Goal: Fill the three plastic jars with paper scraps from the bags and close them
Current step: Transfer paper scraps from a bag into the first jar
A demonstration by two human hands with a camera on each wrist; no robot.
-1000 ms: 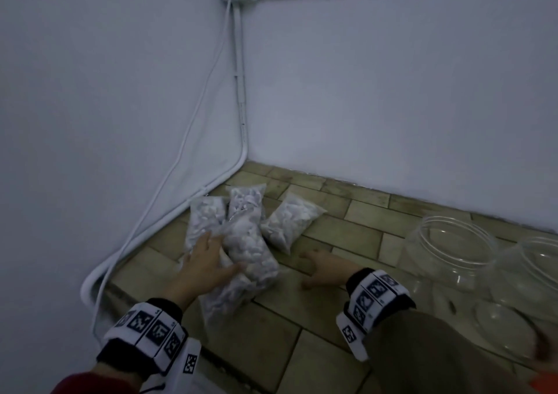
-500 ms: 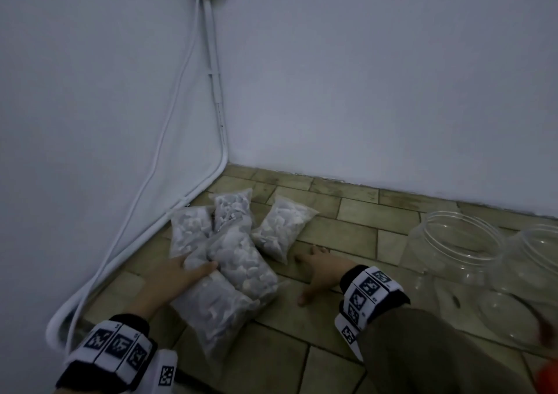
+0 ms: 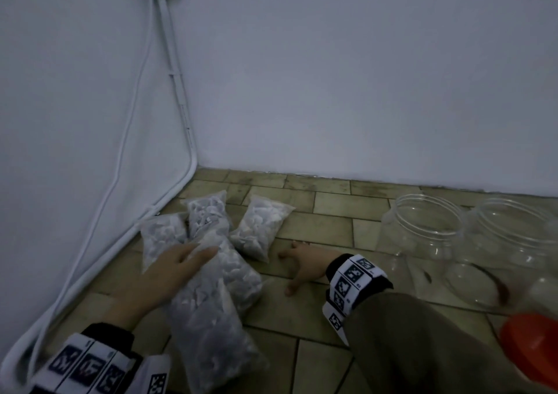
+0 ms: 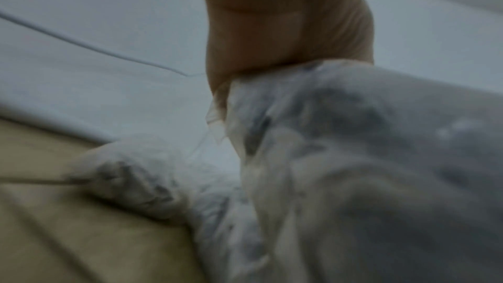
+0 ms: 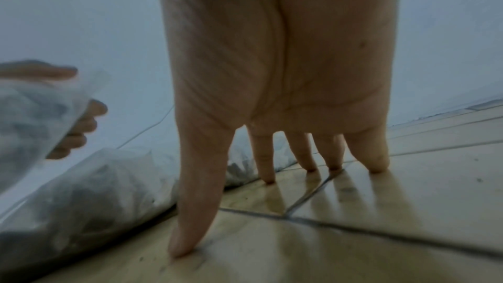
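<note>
My left hand (image 3: 181,260) grips one end of a clear bag of paper scraps (image 3: 211,333) and holds it off the floor, close to me. In the left wrist view the bag (image 4: 367,158) hangs from the palm (image 4: 286,18). The right wrist view shows the left hand's fingers (image 5: 79,128) curled round the bag's edge. My right hand (image 3: 302,260) is spread, fingertips (image 5: 377,165) pressed on the tiled floor (image 5: 381,212), holding nothing. Two clear jars (image 3: 422,230) (image 3: 513,248) stand without lids at the right. An orange lid (image 3: 531,348) lies at the near right.
Several more scrap bags (image 3: 262,227) (image 3: 208,212) (image 3: 163,236) lie in the corner where two white walls meet. A white pipe and cable (image 3: 126,212) run down the left wall and along its foot. Bare floor tiles (image 3: 332,221) lie between the bags and the jars.
My left hand has drawn the bag toward me and up from the pile. The right hand has stayed planted on the floor. The orange lid has come into view.
</note>
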